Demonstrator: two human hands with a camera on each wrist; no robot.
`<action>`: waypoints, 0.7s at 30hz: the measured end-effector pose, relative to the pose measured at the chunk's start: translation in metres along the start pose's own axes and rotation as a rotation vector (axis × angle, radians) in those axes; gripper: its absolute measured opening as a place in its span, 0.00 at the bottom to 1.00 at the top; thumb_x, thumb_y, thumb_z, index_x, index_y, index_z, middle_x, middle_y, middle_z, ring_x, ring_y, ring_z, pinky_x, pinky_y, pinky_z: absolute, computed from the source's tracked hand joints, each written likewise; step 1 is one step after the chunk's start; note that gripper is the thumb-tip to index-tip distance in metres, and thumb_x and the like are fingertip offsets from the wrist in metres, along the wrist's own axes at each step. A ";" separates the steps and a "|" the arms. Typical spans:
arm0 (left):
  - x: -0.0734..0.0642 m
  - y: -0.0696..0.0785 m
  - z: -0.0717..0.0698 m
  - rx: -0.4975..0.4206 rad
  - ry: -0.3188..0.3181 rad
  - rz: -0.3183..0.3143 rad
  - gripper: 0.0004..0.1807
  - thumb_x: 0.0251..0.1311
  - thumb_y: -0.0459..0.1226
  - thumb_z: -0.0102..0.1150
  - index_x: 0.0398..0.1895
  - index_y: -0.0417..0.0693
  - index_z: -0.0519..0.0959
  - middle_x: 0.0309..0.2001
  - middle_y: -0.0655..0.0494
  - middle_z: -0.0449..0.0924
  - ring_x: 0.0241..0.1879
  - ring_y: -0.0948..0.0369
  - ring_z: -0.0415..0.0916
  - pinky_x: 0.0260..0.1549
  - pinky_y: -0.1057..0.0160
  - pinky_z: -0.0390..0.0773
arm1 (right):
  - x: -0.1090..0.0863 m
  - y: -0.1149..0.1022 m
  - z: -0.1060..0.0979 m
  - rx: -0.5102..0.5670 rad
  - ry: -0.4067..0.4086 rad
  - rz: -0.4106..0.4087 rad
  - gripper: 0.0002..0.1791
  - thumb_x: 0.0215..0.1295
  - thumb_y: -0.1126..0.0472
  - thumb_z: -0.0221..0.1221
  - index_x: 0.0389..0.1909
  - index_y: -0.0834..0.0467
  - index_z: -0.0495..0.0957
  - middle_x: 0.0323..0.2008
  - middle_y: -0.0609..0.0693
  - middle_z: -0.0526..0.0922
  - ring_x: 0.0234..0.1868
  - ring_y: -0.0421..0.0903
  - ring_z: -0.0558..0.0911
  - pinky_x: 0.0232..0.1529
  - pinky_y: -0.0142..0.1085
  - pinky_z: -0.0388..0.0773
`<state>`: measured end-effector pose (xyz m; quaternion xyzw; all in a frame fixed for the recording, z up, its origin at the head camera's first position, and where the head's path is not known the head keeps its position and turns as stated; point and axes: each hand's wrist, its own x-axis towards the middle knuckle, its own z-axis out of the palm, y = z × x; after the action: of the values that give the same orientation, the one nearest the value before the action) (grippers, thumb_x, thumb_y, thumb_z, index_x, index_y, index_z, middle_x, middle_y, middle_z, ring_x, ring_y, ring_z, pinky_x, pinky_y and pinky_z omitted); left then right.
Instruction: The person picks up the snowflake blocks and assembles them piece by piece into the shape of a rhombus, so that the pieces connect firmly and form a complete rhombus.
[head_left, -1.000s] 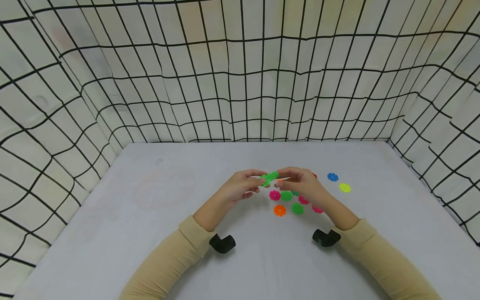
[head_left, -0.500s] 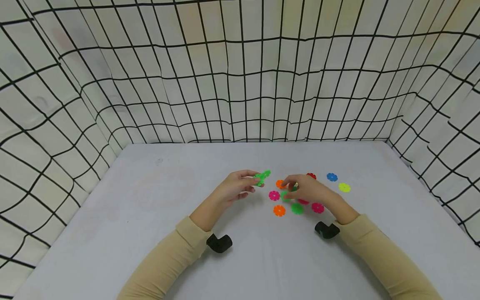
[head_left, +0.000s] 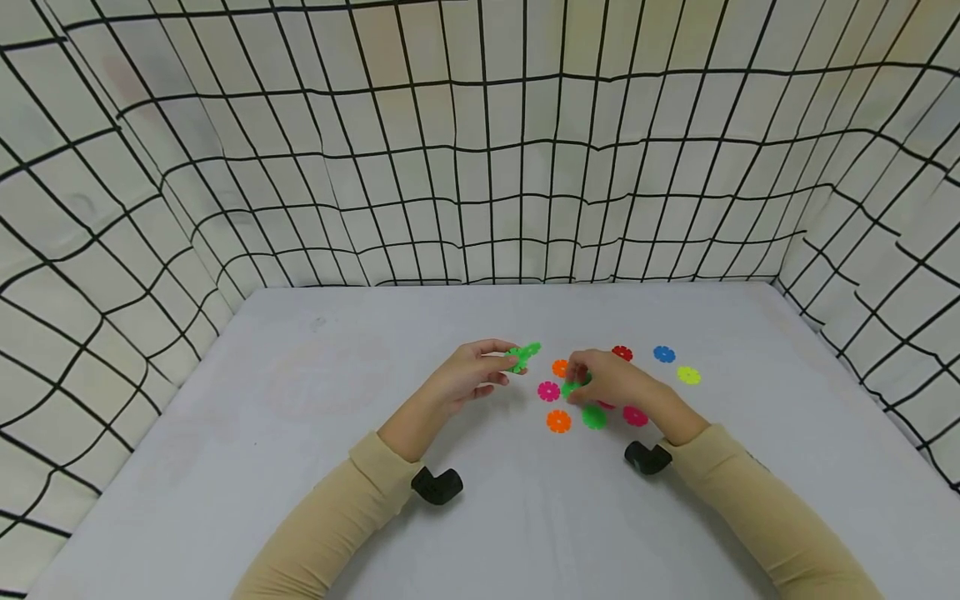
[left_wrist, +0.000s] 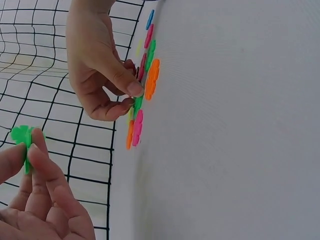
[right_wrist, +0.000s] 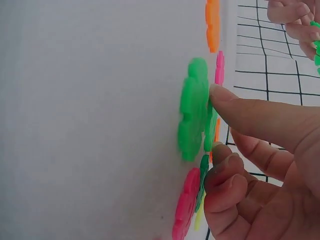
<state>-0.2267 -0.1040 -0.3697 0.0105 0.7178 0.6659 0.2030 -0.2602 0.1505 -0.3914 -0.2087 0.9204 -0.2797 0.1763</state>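
Observation:
My left hand (head_left: 472, 375) pinches a pair of joined green interlocking discs (head_left: 523, 357) between thumb and fingers, raised over the white table. One of these flower-edged discs is crosswise to the other in the left wrist view. To the right, my right hand (head_left: 615, 382) is low among loose discs, its thumb and fingertips at opposite edges of a flat green disc (right_wrist: 210, 125). Close by that hand lie a second green disc (right_wrist: 193, 110), a dark green disc (right_wrist: 202, 182) and a pink disc (right_wrist: 186, 205). My right fingers partly hide the gripped disc in the head view.
Around the right hand are orange (head_left: 558, 422), pink (head_left: 548, 391) and red (head_left: 622, 353) discs. Blue (head_left: 664, 354) and yellow (head_left: 689, 376) discs lie farther right. A black-lined grid wall (head_left: 480, 179) borders the table (head_left: 300, 400). Black elbow-shaped pieces (head_left: 437, 487) sit at both cuffs.
My right hand has let go of the joined green discs and come down right to the loose ones, its fingers closing on a green disc. My left hand has drawn slightly left with the pair.

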 end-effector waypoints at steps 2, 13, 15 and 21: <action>0.000 0.000 0.000 0.008 0.000 -0.002 0.15 0.71 0.38 0.61 0.57 0.44 0.80 0.38 0.58 0.88 0.33 0.61 0.78 0.35 0.65 0.68 | 0.001 0.000 -0.001 -0.005 -0.003 0.001 0.16 0.62 0.59 0.72 0.46 0.59 0.79 0.41 0.53 0.79 0.43 0.50 0.78 0.39 0.38 0.80; 0.001 0.000 0.000 0.017 0.004 -0.011 0.12 0.72 0.37 0.61 0.54 0.44 0.82 0.36 0.59 0.88 0.32 0.62 0.78 0.34 0.65 0.68 | 0.002 0.001 -0.002 0.001 -0.016 0.024 0.18 0.61 0.60 0.73 0.45 0.59 0.76 0.41 0.54 0.79 0.42 0.50 0.78 0.38 0.38 0.80; 0.001 0.000 0.000 0.016 0.006 -0.013 0.12 0.72 0.38 0.61 0.54 0.44 0.82 0.36 0.59 0.88 0.32 0.62 0.78 0.34 0.65 0.69 | 0.001 0.001 -0.002 0.015 -0.008 0.007 0.16 0.62 0.60 0.72 0.44 0.58 0.76 0.40 0.54 0.78 0.40 0.49 0.78 0.37 0.38 0.80; 0.002 -0.001 0.000 0.015 0.003 -0.023 0.13 0.71 0.38 0.61 0.54 0.44 0.82 0.37 0.56 0.88 0.33 0.61 0.78 0.35 0.65 0.69 | -0.004 0.002 -0.007 0.197 0.060 -0.062 0.10 0.68 0.66 0.65 0.47 0.61 0.76 0.37 0.55 0.78 0.31 0.48 0.82 0.37 0.38 0.81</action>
<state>-0.2280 -0.1034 -0.3715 0.0029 0.7230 0.6583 0.2095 -0.2603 0.1573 -0.3860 -0.2105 0.8864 -0.3801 0.1597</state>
